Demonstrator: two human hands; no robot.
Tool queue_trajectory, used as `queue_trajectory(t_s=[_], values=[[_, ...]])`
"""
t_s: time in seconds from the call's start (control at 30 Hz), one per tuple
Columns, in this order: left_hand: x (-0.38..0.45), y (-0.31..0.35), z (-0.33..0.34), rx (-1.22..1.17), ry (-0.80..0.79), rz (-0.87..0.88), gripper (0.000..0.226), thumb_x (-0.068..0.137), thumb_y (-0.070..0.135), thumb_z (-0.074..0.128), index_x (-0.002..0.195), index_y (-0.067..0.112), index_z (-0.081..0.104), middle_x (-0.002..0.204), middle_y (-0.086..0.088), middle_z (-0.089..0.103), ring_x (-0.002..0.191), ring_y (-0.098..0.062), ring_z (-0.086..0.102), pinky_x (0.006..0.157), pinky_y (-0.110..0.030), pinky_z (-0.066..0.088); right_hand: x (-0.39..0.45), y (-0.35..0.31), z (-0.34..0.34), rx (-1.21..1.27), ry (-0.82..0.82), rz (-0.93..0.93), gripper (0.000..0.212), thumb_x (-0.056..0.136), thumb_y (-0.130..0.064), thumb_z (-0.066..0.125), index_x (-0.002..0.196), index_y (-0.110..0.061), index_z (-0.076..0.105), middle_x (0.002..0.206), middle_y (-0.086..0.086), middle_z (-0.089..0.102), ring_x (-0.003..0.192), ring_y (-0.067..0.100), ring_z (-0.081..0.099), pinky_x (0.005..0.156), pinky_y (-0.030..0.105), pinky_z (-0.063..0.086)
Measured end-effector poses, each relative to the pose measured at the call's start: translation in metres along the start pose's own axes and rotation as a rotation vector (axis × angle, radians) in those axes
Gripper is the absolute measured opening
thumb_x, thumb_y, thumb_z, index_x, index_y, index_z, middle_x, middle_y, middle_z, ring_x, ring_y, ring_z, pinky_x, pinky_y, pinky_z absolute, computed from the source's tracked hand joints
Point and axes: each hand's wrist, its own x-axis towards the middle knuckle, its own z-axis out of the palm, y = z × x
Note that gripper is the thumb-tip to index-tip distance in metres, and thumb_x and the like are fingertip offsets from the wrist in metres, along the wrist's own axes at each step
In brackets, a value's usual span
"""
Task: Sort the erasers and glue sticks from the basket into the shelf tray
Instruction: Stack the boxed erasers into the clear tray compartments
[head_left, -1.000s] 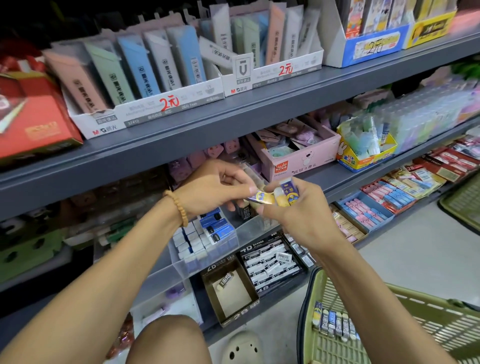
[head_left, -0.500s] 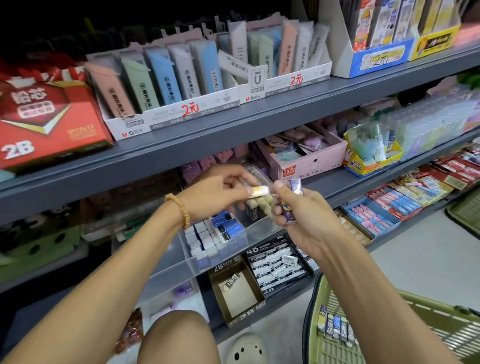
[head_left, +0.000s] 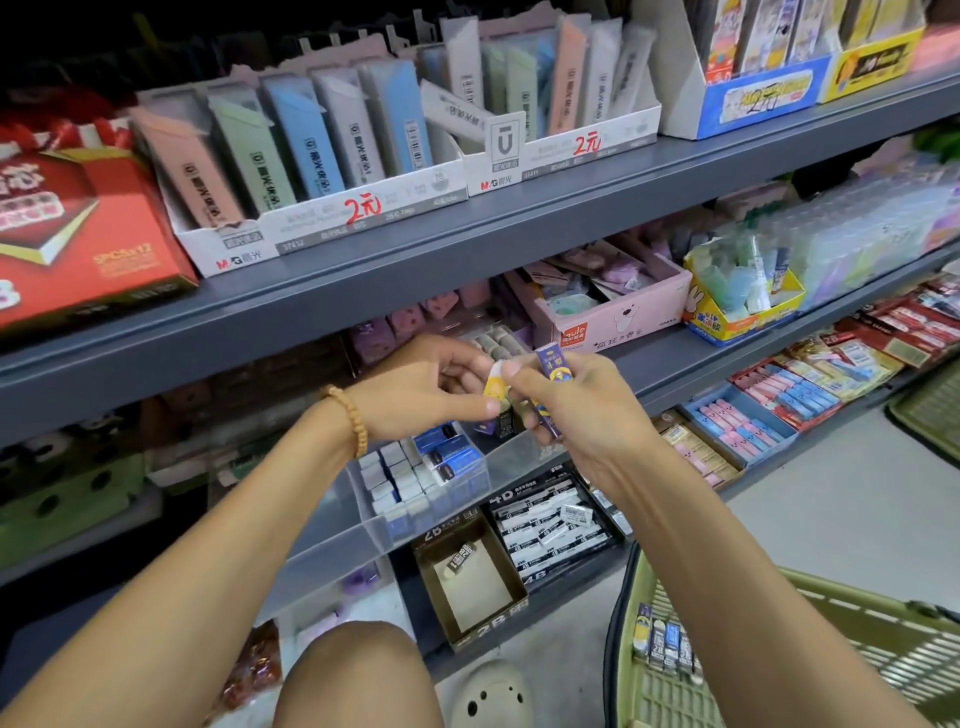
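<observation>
My left hand (head_left: 415, 387) and my right hand (head_left: 576, 410) meet in front of the middle shelf, above the clear shelf tray (head_left: 363, 514). Between the fingertips of both hands is a small yellow-wrapped eraser (head_left: 493, 385), pinched from each side. My right hand also grips a purple-and-yellow eraser (head_left: 551, 364) that stands up above its fingers. The tray holds several blue-and-white erasers (head_left: 421, 470). The green basket (head_left: 779, 587) sits at the lower right with a row of several erasers (head_left: 667, 644) along its near-left wall.
Below the tray stand a brown 2B box (head_left: 470, 584) with one eraser and a black box (head_left: 550, 525) of erasers. A pink box (head_left: 613, 312) and a yellow box (head_left: 737, 306) sit on the middle shelf. My knee (head_left: 358, 675) is at the bottom.
The camera tilted up a little. The yellow eraser, held flat by my left hand half a second ago, now sits between both hands' fingertips. The purple eraser stays upright in my right hand.
</observation>
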Motion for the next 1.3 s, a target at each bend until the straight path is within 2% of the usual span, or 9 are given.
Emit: queue_trajectory(t_s=[0.2, 0.3, 0.4, 0.47, 0.57, 0.73, 0.9, 1.17, 1.3], values=[[0.009, -0.010, -0.018, 0.036, 0.248, -0.090, 0.022, 0.079, 0.008, 0.075, 0.077, 0.020, 0.057, 0.064, 0.008, 0.063, 0.054, 0.000, 0.056, 0.055, -0.016, 0.043, 0.002, -0.002, -0.008, 0.002, 0.110, 0.011, 0.027, 0.097, -0.021, 0.063, 0.072, -0.011, 0.057, 0.058, 0.002, 0.059, 0.043, 0.009, 0.048, 0.042, 0.019, 0.041], [0.017, -0.019, -0.030, 0.091, 0.375, -0.090, 0.020, 0.064, 0.028, 0.074, 0.077, 0.019, 0.062, 0.069, 0.006, 0.067, 0.067, -0.010, 0.059, 0.077, -0.028, 0.046, 0.001, 0.001, -0.014, -0.148, 0.144, -0.011, 0.026, 0.097, -0.029, 0.062, 0.078, -0.012, 0.063, 0.060, -0.003, 0.063, 0.048, 0.006, 0.049, 0.046, 0.015, 0.040], [0.023, -0.027, -0.033, 0.191, 0.381, -0.083, 0.026, 0.072, 0.022, 0.071, 0.096, 0.014, 0.066, 0.094, -0.007, 0.072, 0.086, -0.020, 0.063, 0.094, -0.040, 0.048, -0.001, 0.000, -0.019, -0.116, 0.160, -0.020, 0.028, 0.096, -0.028, 0.064, 0.093, -0.001, 0.068, 0.066, 0.002, 0.064, 0.046, 0.005, 0.049, 0.044, 0.015, 0.040], [0.027, -0.033, -0.035, 0.294, 0.367, -0.107, 0.019, 0.072, 0.021, 0.072, 0.091, 0.019, 0.066, 0.090, -0.016, 0.070, 0.081, -0.027, 0.063, 0.085, -0.044, 0.050, -0.003, 0.000, -0.022, -0.072, 0.155, -0.023, 0.032, 0.096, -0.026, 0.064, 0.097, 0.006, 0.066, 0.069, 0.006, 0.064, 0.043, 0.008, 0.050, 0.043, 0.018, 0.041], [0.032, -0.040, -0.039, 0.381, 0.352, -0.129, 0.027, 0.076, 0.008, 0.076, 0.077, 0.030, 0.061, 0.082, -0.009, 0.070, 0.073, -0.026, 0.062, 0.077, -0.040, 0.052, -0.003, 0.004, -0.026, -0.070, 0.149, -0.049, 0.036, 0.096, -0.023, 0.065, 0.095, 0.013, 0.063, 0.065, 0.013, 0.061, 0.042, 0.009, 0.048, 0.044, 0.021, 0.042], [0.039, -0.040, -0.038, 0.529, 0.303, -0.155, 0.020, 0.073, 0.009, 0.078, 0.081, 0.022, 0.065, 0.079, -0.009, 0.068, 0.064, -0.017, 0.056, 0.066, -0.028, 0.047, -0.003, 0.008, -0.027, 0.051, 0.101, -0.028, 0.019, 0.095, -0.021, 0.066, 0.091, -0.003, 0.065, 0.068, 0.010, 0.063, 0.051, 0.012, 0.062, 0.051, 0.019, 0.052], [0.048, -0.041, -0.038, 0.611, 0.284, -0.204, 0.019, 0.069, 0.012, 0.082, 0.079, 0.018, 0.067, 0.067, 0.001, 0.056, 0.060, -0.014, 0.050, 0.054, -0.022, 0.036, -0.001, 0.010, -0.026, 0.081, 0.076, -0.028, 0.019, 0.094, -0.019, 0.067, 0.094, 0.000, 0.065, 0.077, 0.019, 0.064, 0.052, 0.012, 0.065, 0.051, 0.018, 0.053], [0.054, -0.040, -0.046, 0.549, 0.206, -0.242, 0.018, 0.070, 0.006, 0.082, 0.081, 0.013, 0.070, 0.064, 0.000, 0.055, 0.060, -0.013, 0.048, 0.049, -0.013, 0.032, -0.001, 0.011, -0.033, 0.091, 0.071, -0.022, 0.017, 0.095, -0.017, 0.065, 0.092, -0.001, 0.066, 0.081, 0.022, 0.066, 0.053, 0.012, 0.065, 0.051, 0.017, 0.052], [0.054, -0.035, -0.049, 0.501, 0.198, -0.235, 0.032, 0.068, -0.004, 0.081, 0.085, 0.014, 0.060, 0.075, -0.008, 0.056, 0.064, -0.018, 0.049, 0.052, -0.023, 0.037, -0.002, 0.013, -0.034, 0.125, 0.070, -0.005, 0.015, 0.095, -0.016, 0.065, 0.091, -0.001, 0.066, 0.079, 0.022, 0.065, 0.051, 0.011, 0.063, 0.050, 0.016, 0.051]])
